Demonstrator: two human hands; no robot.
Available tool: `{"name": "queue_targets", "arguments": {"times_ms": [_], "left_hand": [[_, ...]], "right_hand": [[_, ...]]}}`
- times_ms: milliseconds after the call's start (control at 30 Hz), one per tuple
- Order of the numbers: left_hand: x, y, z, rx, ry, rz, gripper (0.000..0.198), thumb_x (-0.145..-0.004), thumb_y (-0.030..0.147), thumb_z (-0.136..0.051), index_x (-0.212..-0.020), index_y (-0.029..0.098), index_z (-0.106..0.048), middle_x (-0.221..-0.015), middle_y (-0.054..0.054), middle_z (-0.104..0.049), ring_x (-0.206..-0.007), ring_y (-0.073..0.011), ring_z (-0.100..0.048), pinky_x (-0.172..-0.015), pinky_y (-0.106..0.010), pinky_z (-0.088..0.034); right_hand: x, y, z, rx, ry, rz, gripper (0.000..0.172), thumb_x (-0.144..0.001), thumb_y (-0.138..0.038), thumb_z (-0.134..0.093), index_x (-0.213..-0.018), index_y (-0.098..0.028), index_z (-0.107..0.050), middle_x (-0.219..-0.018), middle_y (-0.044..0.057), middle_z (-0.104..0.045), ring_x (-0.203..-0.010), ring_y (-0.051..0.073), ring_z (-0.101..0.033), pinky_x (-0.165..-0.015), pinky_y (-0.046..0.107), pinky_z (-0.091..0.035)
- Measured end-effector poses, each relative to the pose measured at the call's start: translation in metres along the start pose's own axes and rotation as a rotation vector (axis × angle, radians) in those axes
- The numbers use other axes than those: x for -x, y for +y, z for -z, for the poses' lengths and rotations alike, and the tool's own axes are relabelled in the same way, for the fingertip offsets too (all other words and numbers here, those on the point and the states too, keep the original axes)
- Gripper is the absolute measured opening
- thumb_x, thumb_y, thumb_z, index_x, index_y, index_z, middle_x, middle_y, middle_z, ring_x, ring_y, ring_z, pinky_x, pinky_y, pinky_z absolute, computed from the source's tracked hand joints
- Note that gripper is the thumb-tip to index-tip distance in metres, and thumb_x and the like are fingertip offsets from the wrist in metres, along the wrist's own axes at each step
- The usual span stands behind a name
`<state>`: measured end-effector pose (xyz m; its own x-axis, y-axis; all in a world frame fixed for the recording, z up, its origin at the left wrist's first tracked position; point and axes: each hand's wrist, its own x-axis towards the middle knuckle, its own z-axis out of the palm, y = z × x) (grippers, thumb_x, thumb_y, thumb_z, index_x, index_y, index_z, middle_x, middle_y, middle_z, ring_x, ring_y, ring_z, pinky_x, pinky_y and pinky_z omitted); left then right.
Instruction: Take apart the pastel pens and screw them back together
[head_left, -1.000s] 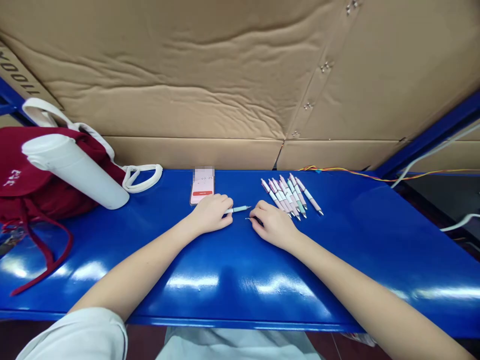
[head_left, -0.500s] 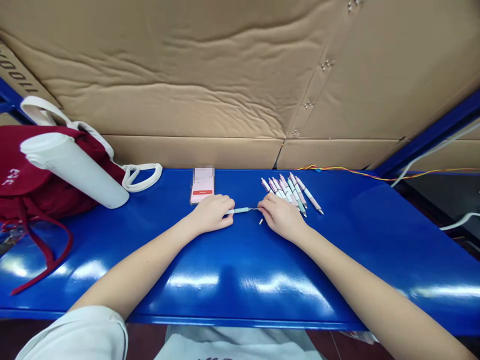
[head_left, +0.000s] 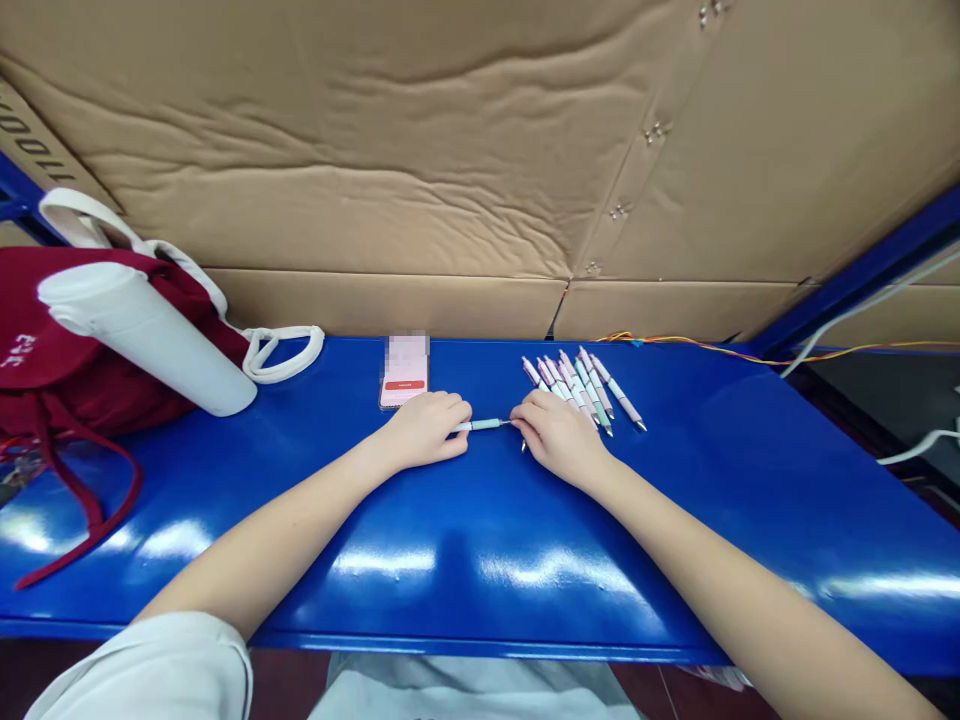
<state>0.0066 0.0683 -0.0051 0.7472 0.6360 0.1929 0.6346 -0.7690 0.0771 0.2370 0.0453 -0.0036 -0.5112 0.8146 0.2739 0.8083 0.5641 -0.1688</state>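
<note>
The slim mint-and-white ballpoint pen [head_left: 480, 424] is held between the hands over the blue steel shelf [head_left: 675, 520], its long axis running level from side to side, its narrow tip pointed toward the right hand [head_left: 559, 437]. Its barrel is clenched in the left hand [head_left: 424, 430]; whether it is gripped by the right hand cannot be told. It is judged light, stiff and smooth, best taken by the barrel. Beyond lie a fanned bunch of pens [head_left: 581, 390] and a smartphone [head_left: 403, 375].
</note>
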Motion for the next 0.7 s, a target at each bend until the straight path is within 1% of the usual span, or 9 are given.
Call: {"name": "queue_targets", "arguments": {"times_ms": [200,300,367,433,500,567,633,700], "left_hand": [[0.000,0.003,0.000,-0.021,0.010,-0.027,0.012,-0.085,0.023,-0.045,-0.085,0.017,-0.056,-0.080,-0.004,-0.058,-0.074,-0.0175,-0.053,-0.068,-0.029,-0.040],[0.000,0.001,-0.001,-0.024,0.015,-0.023,0.013,-0.085,0.024,-0.044,-0.084,0.017,-0.056,-0.080,-0.004,-0.057,-0.074,-0.0176,-0.052,-0.068,-0.029,-0.041],[0.000,-0.001,-0.002,-0.018,0.023,-0.010,0.014,-0.085,0.024,-0.044,-0.084,0.017,-0.056,-0.081,-0.004,-0.057,-0.075,-0.0176,-0.053,-0.068,-0.029,-0.042],[0.000,-0.002,-0.002,-0.012,0.026,0.004,0.014,-0.085,0.025,-0.044,-0.084,0.017,-0.056,-0.081,-0.004,-0.058,-0.076,-0.0176,-0.053,-0.069,-0.029,-0.042],[0.001,-0.003,-0.002,-0.009,0.027,0.011,0.014,-0.085,0.025,-0.044,-0.084,0.017,-0.056,-0.082,-0.005,-0.058,-0.077,-0.0177,-0.054,-0.069,-0.029,-0.042],[0.001,-0.003,-0.002,-0.007,0.030,0.017,0.014,-0.085,0.025,-0.045,-0.084,0.017,-0.056,-0.082,-0.005,-0.058,-0.077,-0.0177,-0.054,-0.069,-0.029,-0.042],[0.001,-0.004,-0.003,-0.004,0.031,0.017,0.014,-0.085,0.025,-0.045,-0.084,0.017,-0.056,-0.081,-0.005,-0.058,-0.077,-0.0177,-0.054,-0.069,-0.029,-0.042],[0.001,-0.004,-0.003,0.000,0.033,0.014,0.014,-0.084,0.025,-0.045,-0.084,0.017,-0.056,-0.081,-0.005,-0.058,-0.077,-0.0178,-0.054,-0.070,-0.029,-0.043]], "right_hand": [[0.000,-0.003,-0.004,-0.073,-0.010,0.007,0.021,-0.092,-0.020,-0.042,-0.091,-0.017,-0.062,-0.088,0.008,-0.060,-0.084,0.019,-0.055,-0.076,0.031,-0.044],[0.001,0.004,-0.002,-0.162,-0.017,-0.017,0.017,-0.087,-0.021,-0.048,-0.099,-0.016,-0.060,-0.092,0.008,-0.060,-0.085,0.020,-0.057,-0.077,0.032,-0.045],[0.002,0.010,0.003,-0.229,-0.053,-0.030,0.023,-0.082,-0.020,-0.053,-0.105,-0.017,-0.057,-0.093,0.007,-0.061,-0.082,0.019,-0.058,-0.073,0.031,-0.046],[0.004,0.016,0.009,-0.268,-0.137,0.005,0.027,-0.079,-0.018,-0.054,-0.106,-0.019,-0.057,-0.091,0.005,-0.060,-0.078,0.017,-0.057,-0.069,0.029,-0.046],[0.005,0.018,0.015,-0.271,-0.226,0.070,0.026,-0.079,-0.016,-0.054,-0.103,-0.021,-0.060,-0.090,0.004,-0.059,-0.076,0.016,-0.057,-0.068,0.028,-0.045],[0.005,0.018,0.019,-0.262,-0.274,0.114,0.022,-0.081,-0.015,-0.052,-0.098,-0.022,-0.063,-0.091,0.005,-0.058,-0.077,0.016,-0.057,-0.070,0.028,-0.045],[0.005,0.017,0.019,-0.258,-0.270,0.121,0.016,-0.082,-0.015,-0.051,-0.090,-0.021,-0.063,-0.088,0.005,-0.058,-0.076,0.016,-0.057,-0.070,0.028,-0.044],[0.004,0.017,0.017,-0.277,-0.231,0.082,0.012,-0.080,-0.014,-0.051,-0.084,-0.020,-0.060,-0.084,0.004,-0.058,-0.072,0.015,-0.056,-0.067,0.027,-0.043]]}}
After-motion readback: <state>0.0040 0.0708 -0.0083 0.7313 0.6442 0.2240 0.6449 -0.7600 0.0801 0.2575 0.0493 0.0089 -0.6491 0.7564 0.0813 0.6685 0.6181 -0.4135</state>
